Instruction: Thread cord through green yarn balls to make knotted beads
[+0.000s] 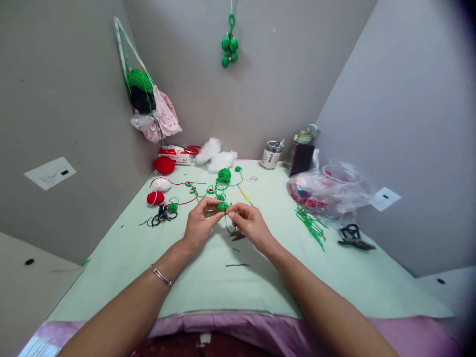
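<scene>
Between the fingertips of my left hand is a small green crocheted ball. Close against its right side, my right hand pinches at a dark strand that loops down from the ball; the exact pinch point is too small to make out. Dark scissor blades show on the table beneath my right hand, their handles hidden by it. Just beyond my hands lie a green yarn ball and a crochet hook with a yellow handle.
Left are red yarn, white yarn and tangled black cord. White stuffing and a pen tin stand at the back. Right are a plastic bag, green yarn scraps and a black claw clip.
</scene>
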`<state>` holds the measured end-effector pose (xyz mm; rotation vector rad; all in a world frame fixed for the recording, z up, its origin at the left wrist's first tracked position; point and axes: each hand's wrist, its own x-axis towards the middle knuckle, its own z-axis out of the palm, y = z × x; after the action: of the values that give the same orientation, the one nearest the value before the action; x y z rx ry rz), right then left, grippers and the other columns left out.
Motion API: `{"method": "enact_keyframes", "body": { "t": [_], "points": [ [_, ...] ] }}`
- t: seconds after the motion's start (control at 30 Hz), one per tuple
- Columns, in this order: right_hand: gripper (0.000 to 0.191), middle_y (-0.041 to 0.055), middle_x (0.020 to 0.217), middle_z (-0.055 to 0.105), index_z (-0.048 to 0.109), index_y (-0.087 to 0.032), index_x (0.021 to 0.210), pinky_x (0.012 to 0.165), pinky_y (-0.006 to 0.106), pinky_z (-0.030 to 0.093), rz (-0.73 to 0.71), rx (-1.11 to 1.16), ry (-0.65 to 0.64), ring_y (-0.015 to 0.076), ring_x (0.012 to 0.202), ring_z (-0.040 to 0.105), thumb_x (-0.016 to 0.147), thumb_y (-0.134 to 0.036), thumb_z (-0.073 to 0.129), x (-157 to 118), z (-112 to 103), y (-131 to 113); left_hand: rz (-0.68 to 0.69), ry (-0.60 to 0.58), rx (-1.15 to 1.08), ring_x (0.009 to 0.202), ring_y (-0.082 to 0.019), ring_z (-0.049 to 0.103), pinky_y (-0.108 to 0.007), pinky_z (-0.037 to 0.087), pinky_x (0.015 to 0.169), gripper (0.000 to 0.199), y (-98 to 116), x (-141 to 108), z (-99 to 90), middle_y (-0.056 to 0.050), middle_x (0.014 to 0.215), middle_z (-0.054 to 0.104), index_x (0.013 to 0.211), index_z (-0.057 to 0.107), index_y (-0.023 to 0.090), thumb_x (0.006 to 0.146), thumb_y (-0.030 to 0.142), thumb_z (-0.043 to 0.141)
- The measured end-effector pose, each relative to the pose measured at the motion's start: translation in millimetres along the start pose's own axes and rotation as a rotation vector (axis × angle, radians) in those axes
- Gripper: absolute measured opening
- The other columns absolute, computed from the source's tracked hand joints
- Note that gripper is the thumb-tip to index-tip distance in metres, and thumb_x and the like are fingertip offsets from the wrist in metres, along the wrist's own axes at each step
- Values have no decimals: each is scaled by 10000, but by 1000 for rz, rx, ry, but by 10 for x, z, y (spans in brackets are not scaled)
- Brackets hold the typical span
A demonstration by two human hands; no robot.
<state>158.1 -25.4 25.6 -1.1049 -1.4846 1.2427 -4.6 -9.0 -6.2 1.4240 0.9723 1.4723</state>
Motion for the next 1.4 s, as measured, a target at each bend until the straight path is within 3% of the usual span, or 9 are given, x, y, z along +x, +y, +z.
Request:
{"method": "enact_keyframes", "body": {
  "t": [0.27,0.6,0.7,0.83,1.07,1.17,1.27,1.33,1.4],
  "points": [
    [211,-30,584,540,571,-177,727,467,220,349,-53,-65,130,97,503,461,794,-371,618,9,42,85,4,-39,13,829,-158,645,-284,529,768,212,11,-43,29,-23,883,666,930,642,182,754,228,751],
    [155,-35,621,616,523,-195,785,559,251,518,48,104,-3,120,547,606,727,-254,655,64,-62,106,164,-133,221,821,-159,625,-313,526,798,186,-50,-15,-2,-31,933,629,974,689,200,790,192,707],
    [96,-18,624,622,564,-193,791,553,258,507,30,-15,2,130,543,605,794,-281,603,75,-113,94,131,-168,223,845,-170,633,-324,525,811,201,-42,-24,2,-42,950,644,992,691,194,792,187,703],
    [169,14,736,664,669,-184,832,566,256,454,-54,-289,32,128,582,578,842,-336,595,92,-201,49,96,-230,202,916,-185,644,-344,520,883,212,-20,-47,19,-49,996,667,1002,688,194,791,181,701],
    [123,26,781,666,685,-175,761,631,255,415,-161,-417,30,131,671,552,803,-260,607,69,-208,11,26,-292,147,884,-170,659,-313,529,841,236,-21,-73,56,-27,966,665,993,631,195,772,164,711],
    [61,5,670,633,661,-165,667,598,242,391,-105,-290,37,124,634,535,711,-199,636,92,-236,21,52,-360,200,888,-181,648,-328,513,862,175,-33,-94,71,-34,930,670,948,661,189,780,151,690],
    [84,-21,576,567,605,-162,637,523,222,357,-25,-112,137,95,539,476,701,-217,609,151,-322,19,63,-410,228,893,-188,643,-331,504,860,168,-26,-122,97,-41,934,682,946,672,195,783,156,688],
    [125,-11,630,604,578,-168,696,473,208,338,2,-36,174,82,506,477,748,-281,590,175,-387,-1,54,-425,218,876,-187,645,-329,507,841,166,-11,-133,113,-43,931,685,936,672,196,777,154,695],
    [171,6,711,661,552,-180,770,429,196,328,71,94,120,80,482,514,767,-340,615,167,-426,-33,29,-420,186,859,-188,651,-332,516,827,182,2,-134,121,-42,921,688,944,670,195,769,159,704]
  ]
}}
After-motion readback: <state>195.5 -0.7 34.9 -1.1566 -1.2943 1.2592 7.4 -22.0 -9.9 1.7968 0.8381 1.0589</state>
